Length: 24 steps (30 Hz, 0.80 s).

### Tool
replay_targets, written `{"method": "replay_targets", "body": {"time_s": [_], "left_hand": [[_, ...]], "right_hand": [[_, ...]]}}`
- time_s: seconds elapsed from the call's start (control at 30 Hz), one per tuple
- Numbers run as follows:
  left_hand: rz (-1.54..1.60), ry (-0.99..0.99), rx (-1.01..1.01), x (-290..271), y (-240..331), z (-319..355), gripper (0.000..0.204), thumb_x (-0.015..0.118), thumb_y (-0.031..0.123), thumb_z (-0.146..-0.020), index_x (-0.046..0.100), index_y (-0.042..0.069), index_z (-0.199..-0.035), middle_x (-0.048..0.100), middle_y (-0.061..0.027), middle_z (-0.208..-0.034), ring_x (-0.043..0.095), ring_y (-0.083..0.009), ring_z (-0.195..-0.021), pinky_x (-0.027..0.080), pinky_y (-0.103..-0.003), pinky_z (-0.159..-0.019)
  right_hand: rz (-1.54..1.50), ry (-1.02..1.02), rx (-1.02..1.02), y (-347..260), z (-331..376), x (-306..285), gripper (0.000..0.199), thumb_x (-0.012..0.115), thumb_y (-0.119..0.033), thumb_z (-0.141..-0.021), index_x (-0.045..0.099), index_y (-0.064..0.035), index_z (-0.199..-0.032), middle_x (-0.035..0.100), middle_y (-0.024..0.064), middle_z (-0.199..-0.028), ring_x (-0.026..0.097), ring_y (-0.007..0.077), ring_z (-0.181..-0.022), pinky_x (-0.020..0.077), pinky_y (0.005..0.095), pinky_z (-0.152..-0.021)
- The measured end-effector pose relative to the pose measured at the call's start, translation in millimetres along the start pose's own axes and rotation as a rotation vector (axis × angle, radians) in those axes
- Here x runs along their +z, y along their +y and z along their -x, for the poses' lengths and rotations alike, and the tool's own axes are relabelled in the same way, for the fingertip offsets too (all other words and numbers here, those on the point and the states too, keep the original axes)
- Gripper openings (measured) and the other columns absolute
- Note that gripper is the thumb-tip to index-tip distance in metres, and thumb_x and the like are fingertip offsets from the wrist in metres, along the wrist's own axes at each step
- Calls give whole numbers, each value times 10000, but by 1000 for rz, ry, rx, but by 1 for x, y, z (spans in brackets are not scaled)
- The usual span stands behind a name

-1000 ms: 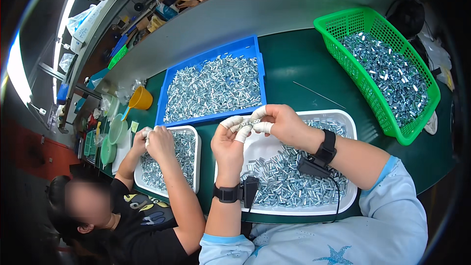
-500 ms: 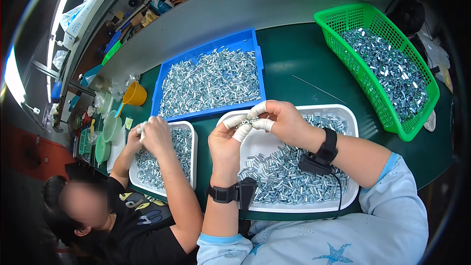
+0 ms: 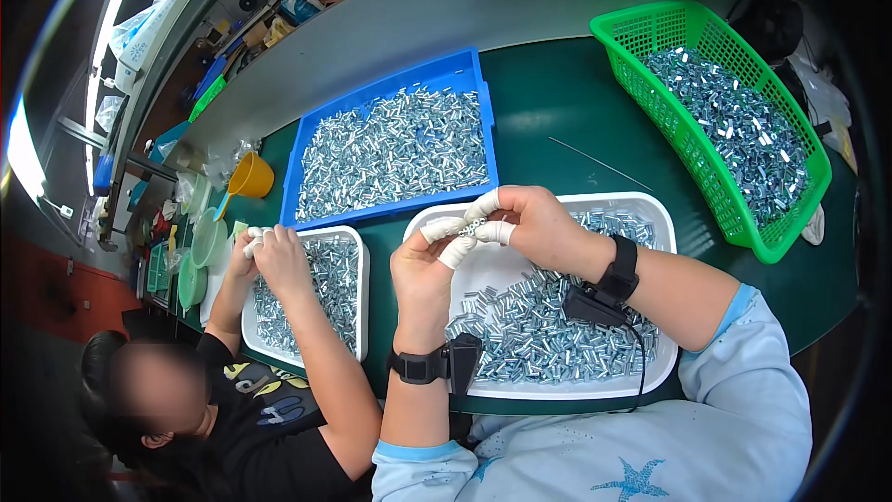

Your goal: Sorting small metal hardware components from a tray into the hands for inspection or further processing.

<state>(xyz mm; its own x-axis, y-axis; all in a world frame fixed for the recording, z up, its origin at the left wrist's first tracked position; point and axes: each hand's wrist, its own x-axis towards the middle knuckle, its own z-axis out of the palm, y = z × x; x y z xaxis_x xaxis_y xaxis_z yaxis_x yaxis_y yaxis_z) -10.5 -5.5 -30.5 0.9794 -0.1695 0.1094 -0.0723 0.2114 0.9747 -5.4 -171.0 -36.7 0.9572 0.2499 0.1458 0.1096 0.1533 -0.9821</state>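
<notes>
White finger covers wrap the thumb and fingertips of both my hands. My left hand [image 3: 429, 265] and my right hand [image 3: 528, 223] meet above a white tray [image 3: 465, 284], fingertips pinched together. Between them is a small cluster of short metal tubes [image 3: 473, 227], their round open ends turned upward. Both hands grip this cluster; how the tubes split between them is partly hidden by the fingers. Below, many loose silvery tubes [image 3: 548, 344] cover most of the tray, thinning toward its far left corner.
Beyond stands a blue tray [image 3: 490, 135] full of similar tubes. A green basket [image 3: 655, 116] of shiny metal pieces is at far right, near a thin rod [image 3: 599, 162]. On the left, a co-worker's hands [image 3: 279, 256] work over another white tray [image 3: 362, 302], near a yellow cup [image 3: 251, 176].
My hands stay pinched on the tubes, whose ends now show a little more plainly. The co-worker's hands have shifted slightly left and down. The whole view has moved a little.
</notes>
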Motion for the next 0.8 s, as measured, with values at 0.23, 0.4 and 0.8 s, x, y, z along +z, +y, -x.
{"method": "replay_targets", "body": {"time_s": [0.23,0.4,0.8], "left_hand": [[-56,77,53,5,3,4,259,658,-90,-725,610,-52,-977,630,-106,-964,605,-157,-862,489,-260,-783],[-13,72,117,8,-1,2,274,660,-85,-729,606,-56,-996,634,-109,-947,614,-162,-851,498,-263,-773],[29,34,57,5,1,5,254,646,-72,-752,604,-56,-1002,632,-107,-956,612,-157,-863,498,-261,-779]], "right_hand": [[154,22,-161,-5,1,0,124,617,5,-789,625,-21,-909,604,40,-910,583,109,-817,475,227,-707],[217,56,-214,-9,3,1,139,634,3,-766,633,-43,-898,599,46,-921,572,128,-820,458,232,-687],[244,53,-313,-12,3,-1,162,676,-19,-730,652,-35,-889,613,71,-926,583,178,-849,467,267,-723]]}}
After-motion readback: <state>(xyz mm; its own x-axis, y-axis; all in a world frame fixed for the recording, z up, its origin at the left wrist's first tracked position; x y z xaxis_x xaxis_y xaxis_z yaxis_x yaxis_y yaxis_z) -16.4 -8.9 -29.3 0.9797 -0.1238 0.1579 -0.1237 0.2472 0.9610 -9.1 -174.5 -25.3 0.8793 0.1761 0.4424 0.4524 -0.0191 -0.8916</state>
